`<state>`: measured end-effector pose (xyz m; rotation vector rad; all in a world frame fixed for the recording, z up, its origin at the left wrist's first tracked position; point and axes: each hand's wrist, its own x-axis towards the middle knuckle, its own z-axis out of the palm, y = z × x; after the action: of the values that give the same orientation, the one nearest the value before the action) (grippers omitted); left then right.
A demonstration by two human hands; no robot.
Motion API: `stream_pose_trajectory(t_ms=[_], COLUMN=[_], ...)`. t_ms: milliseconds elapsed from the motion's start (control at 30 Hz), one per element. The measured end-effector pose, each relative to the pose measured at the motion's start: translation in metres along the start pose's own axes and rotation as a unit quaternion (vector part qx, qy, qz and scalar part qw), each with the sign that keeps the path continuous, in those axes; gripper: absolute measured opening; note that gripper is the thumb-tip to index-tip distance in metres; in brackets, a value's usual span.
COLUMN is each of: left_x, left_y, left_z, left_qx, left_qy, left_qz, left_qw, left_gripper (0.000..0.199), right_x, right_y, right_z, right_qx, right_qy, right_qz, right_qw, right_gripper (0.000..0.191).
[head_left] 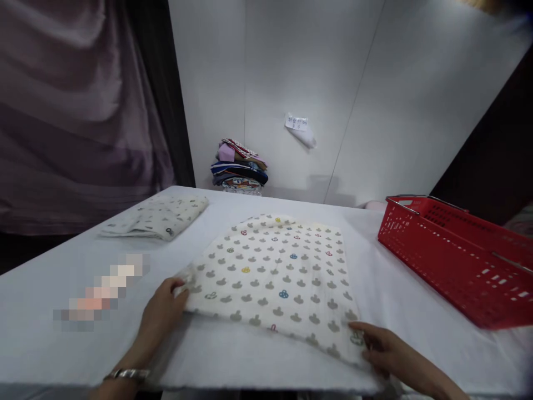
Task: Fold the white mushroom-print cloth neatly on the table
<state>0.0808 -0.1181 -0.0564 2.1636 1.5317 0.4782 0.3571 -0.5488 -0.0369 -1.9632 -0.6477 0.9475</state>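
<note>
A white cloth (266, 278) printed with grey and a few coloured mushroom-like shapes is spread over the middle of the table. My left hand (164, 311) pinches its near left corner. At the near right corner, my right hand (378, 347) grips the cloth between thumb and fingers. The near edge between my hands looks slightly raised and stretched. Toward the far edge the fabric is a little rumpled. A bracelet circles my left wrist.
A folded cloth (166, 214) with a similar print lies at the table's far left. The red perforated basket (449, 266) stands on the right. Stacked folded fabrics (239, 166) sit beyond the white-covered table (233, 355). A blurred patch (102, 294) hides something at left.
</note>
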Motion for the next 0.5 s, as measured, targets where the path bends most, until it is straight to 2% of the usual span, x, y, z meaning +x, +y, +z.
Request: stream_pose_trajectory(t_ms=[33,100,167,233,333,500], left_x=[-0.001,0.002,0.007,0.013,0.021,0.019], left_y=[0.001,0.010,0.024,0.038,0.052,0.047], left_z=[-0.005,-0.014,-0.019,-0.020,-0.012,0.014], left_qx=[0.024,0.075,0.124,0.168,0.218,0.248], left_qy=[-0.015,-0.032,-0.012,0.032,0.059,0.010], left_qz=[0.004,0.022,0.061,0.115,0.169,0.197], left_qw=[1.000,0.996,0.990,0.979,0.959,0.949], left_gripper=[0.025,0.031,0.039,0.044,0.048,0.044], right_x=[0.002,0.013,0.035,0.065,0.114,0.179], right_y=[0.004,0.007,0.005,0.000,-0.011,-0.037], right_z=[-0.001,-0.008,-0.020,-0.032,-0.046,-0.058], right_qx=[-0.003,-0.017,-0.037,-0.052,-0.049,-0.016], right_qy=[-0.010,0.015,0.079,0.149,0.212,0.309], right_qz=[0.001,-0.008,-0.010,0.002,0.021,0.059], right_qw=[1.000,1.000,0.996,0.987,0.976,0.949], right_gripper=[0.054,0.059,0.062,0.063,0.063,0.057])
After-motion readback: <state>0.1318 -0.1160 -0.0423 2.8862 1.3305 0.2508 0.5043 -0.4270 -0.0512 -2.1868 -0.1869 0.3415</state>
